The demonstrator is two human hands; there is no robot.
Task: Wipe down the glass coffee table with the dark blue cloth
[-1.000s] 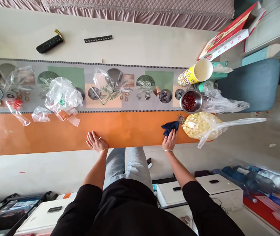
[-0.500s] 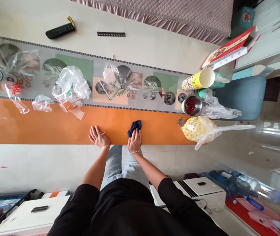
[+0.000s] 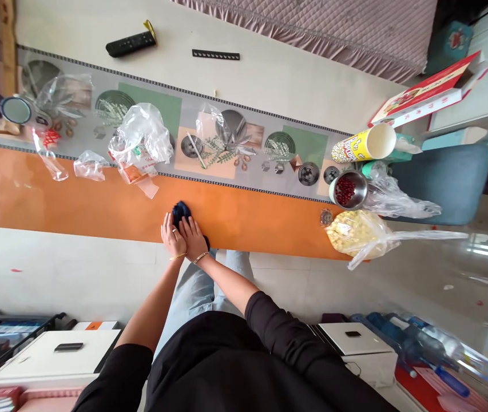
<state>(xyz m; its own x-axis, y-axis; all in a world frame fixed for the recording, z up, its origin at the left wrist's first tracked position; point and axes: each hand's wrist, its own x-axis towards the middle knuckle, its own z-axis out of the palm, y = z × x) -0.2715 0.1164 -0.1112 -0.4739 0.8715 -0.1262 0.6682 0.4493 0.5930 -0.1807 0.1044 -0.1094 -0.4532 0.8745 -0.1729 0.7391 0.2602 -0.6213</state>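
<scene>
At the far left of the table (image 3: pixel 33 200), a jar (image 3: pixel 15 110) with a blue rim lies near a piece of wood (image 3: pixel 8 51). Next come a small plastic bag (image 3: pixel 90 166) and a bigger plastic bag (image 3: pixel 141 134), which lies partly over the cloth runner's border. The remote control (image 3: pixel 130 44) is behind them.

Further to the right, near the front edge, is the left hand (image 3: pixel 172 236), laid on the orange surface with its fingers straight; it seems to touch the other hand. The dark blue rag (image 3: pixel 181 213) is beside it, on the orange part. The right hand (image 3: pixel 193 237) presses on this rag with its fingers extended; whether the thumb also grips it, I cannot tell.

I judge that the step in hand is wiping the front strip. To carry the wipe more to the left, the next move would call for the left hand to give way, and for the small bags to be avoided or lifted.

At the right end stand a popcorn cup (image 3: pixel 364 144), tilted in this view, and a metal bowl (image 3: pixel 349 190) with red bits inside. In front of the bowl lies a bag of yellow snacks (image 3: pixel 355 233).
</scene>
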